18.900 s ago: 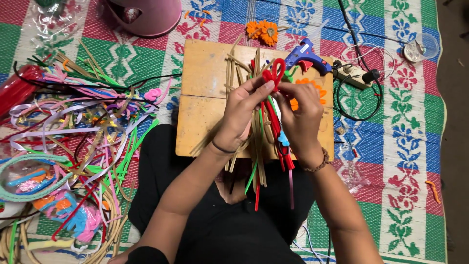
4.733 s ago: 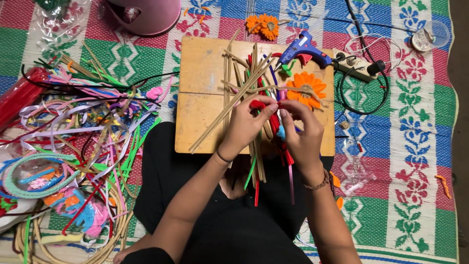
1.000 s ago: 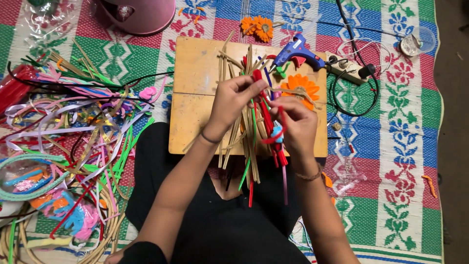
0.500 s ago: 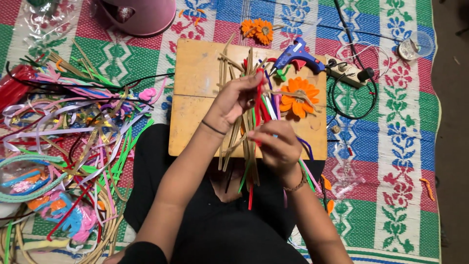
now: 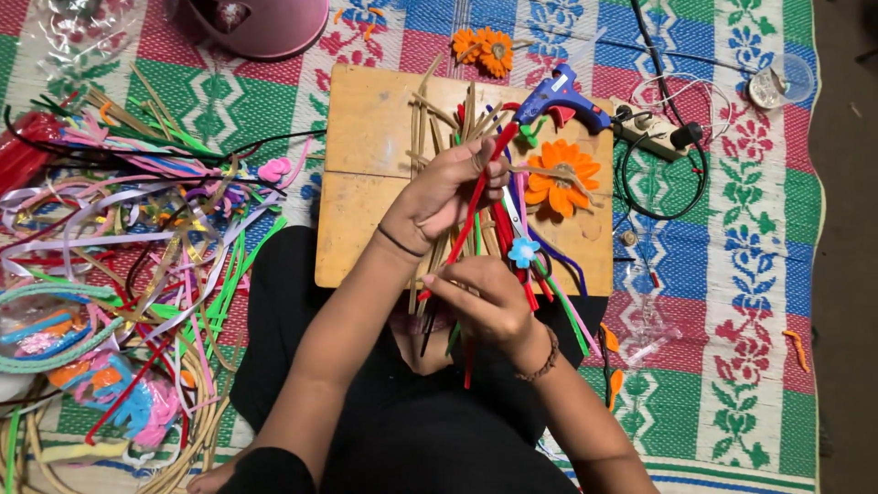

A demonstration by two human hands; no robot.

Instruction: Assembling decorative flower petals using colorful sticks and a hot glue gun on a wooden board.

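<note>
My left hand [image 5: 445, 190] grips the upper part of a bundle of thin cane sticks [image 5: 445, 114] and a long red strip [image 5: 479, 187] over the wooden board [image 5: 366, 146]. My right hand [image 5: 480, 297] pinches the lower end of the same red strip near the board's front edge. A small blue paper flower [image 5: 524, 251] sits among coloured strips beside my right hand. An orange paper flower [image 5: 562, 174] lies on the board to the right.
A blue glue gun [image 5: 558, 96] rests at the board's far right, its cord running to a power strip [image 5: 654, 133]. A tangled heap of coloured strips [image 5: 137, 229] covers the mat at left. A pink dome-shaped object [image 5: 256, 23] and another orange flower [image 5: 485, 48] lie behind the board.
My right hand has slid down and toward me along the red strip, from beside the left hand to the board's near edge. The left hand keeps its grip on the bundle.
</note>
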